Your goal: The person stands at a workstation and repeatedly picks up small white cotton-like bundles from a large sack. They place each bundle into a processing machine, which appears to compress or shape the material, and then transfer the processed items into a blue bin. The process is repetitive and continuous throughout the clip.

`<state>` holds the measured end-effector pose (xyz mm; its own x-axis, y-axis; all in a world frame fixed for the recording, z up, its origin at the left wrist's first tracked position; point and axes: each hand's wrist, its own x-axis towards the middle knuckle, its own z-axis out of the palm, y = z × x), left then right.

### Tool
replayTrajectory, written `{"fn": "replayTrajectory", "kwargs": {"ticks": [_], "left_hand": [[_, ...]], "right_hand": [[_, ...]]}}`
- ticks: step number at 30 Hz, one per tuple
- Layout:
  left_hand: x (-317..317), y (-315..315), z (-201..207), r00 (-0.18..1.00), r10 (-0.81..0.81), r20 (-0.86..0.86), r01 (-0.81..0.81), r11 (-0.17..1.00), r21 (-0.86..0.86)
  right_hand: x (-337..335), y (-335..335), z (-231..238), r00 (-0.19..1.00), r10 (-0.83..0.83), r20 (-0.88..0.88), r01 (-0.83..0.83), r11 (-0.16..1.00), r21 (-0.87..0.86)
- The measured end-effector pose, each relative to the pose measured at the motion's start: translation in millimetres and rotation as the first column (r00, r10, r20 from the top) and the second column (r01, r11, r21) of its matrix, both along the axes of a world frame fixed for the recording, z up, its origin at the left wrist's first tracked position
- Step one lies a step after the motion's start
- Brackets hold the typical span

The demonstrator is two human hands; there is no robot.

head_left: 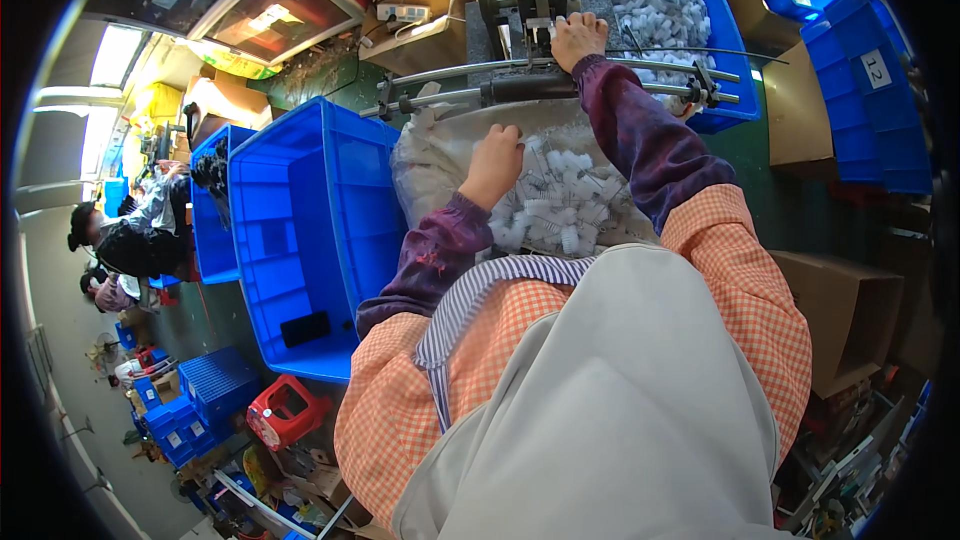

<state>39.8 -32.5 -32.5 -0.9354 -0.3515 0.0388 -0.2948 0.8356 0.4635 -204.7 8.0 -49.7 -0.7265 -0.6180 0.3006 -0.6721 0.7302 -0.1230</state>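
My right hand (580,40) reaches up to a small bench machine (538,12) with dark metal blocks. Its fingers are bent down against the machine's right side; whatever they grip is hidden under them. My left hand (496,166) hovers at the left edge of a pile of small white translucent plastic pieces (568,202), some with spring-like coils. The left fingers are curled together, and I cannot make out what is in them. The pile lies on a pale cloth or sack (432,152) in front of me. Two metal rails (450,74) cross between the machine and the pile.
A large blue bin (290,210) stands at my left with a dark flat object (305,329) inside. Behind the machine on the right, another blue bin (722,40) holds many white pieces. Cardboard boxes (840,315) and a red stool (290,412) stand around; people sit farther left.
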Motion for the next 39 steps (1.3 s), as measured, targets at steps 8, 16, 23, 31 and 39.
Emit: {"fn": "replayTrajectory", "kwargs": {"ticks": [8, 16, 23, 31, 39], "left_hand": [[-2.2, -14.9, 35.4, 0.971, 0.019, -0.238, 0.039, 0.971, 0.235], [-10.2, -1.4, 67.9, 0.959, -0.015, -0.282, 0.145, 0.884, 0.445], [-22.0, 7.7, 62.4, 0.930, -0.022, -0.366, 0.208, 0.853, 0.478], [-49.1, 23.3, 64.9, 0.870, 0.043, -0.491, 0.204, 0.876, 0.438], [-21.3, 9.0, 9.5, 0.983, -0.142, -0.112, 0.138, 0.989, -0.046]], "right_hand": [[-33.3, 39.7, -0.9, 0.998, -0.019, 0.062, 0.014, 0.997, 0.076], [-70.7, 57.6, -1.9, 0.996, 0.044, 0.074, -0.055, 0.986, 0.157], [-91.5, 96.4, 43.9, 0.961, -0.270, -0.052, 0.274, 0.922, 0.273], [19.2, 120.6, 63.8, 0.469, 0.670, 0.576, -0.464, 0.741, -0.485], [-30.5, 67.0, 14.6, 0.936, 0.263, 0.235, -0.208, 0.950, -0.234]]}}
